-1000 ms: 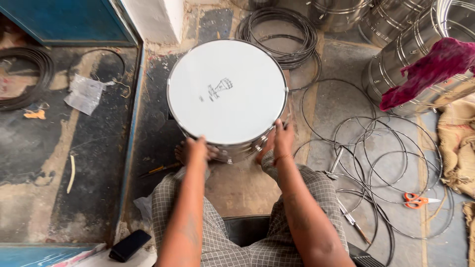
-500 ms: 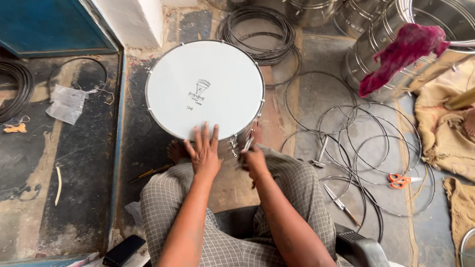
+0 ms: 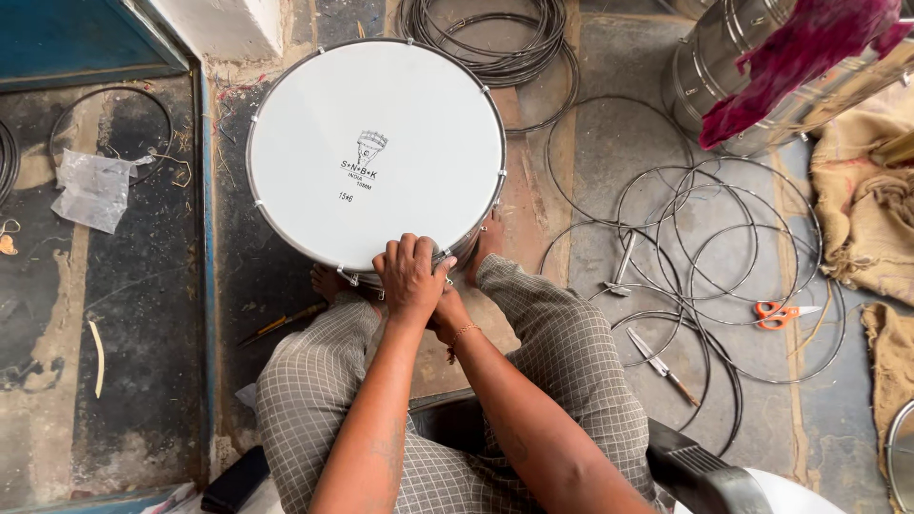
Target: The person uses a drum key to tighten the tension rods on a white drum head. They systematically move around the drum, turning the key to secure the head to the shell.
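A round drum with a white head (image 3: 324, 114) and a metal rim stands on the floor between my bare feet. My left hand (image 3: 411, 276) lies on its near rim with the fingers curled over the edge. My right hand (image 3: 447, 309) is tucked under the left one against the drum's side. Only its wrist with a thin bracelet shows, and whatever it holds is hidden. I sit with checked trousers over my knees.
Thin wire hoops (image 3: 666, 219) lie scattered on the right with orange scissors (image 3: 776, 312), a knife (image 3: 657, 352) and a metal tool (image 3: 624, 262). A coil of black wire (image 3: 495, 38) lies behind the drum. A steel shell with magenta cloth (image 3: 790, 57) stands far right.
My left hand, flat with spread fingers on the drumhead half a second ago, now curls over the near rim. My right hand has slid beneath it. The view has shifted.
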